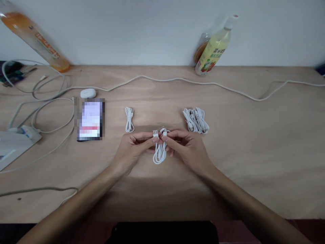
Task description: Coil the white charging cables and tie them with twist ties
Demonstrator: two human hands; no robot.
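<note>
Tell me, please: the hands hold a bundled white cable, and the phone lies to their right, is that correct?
Not quite: the left hand and right hand do hold a bundled white cable, but the head view shows the phone lying to their left.

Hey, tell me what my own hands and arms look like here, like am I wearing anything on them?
Your left hand and right hand are gloveless, with no rings visible. Neither wrist shows a watch or bracelet, and no sleeves cover the visible forearms.
</note>
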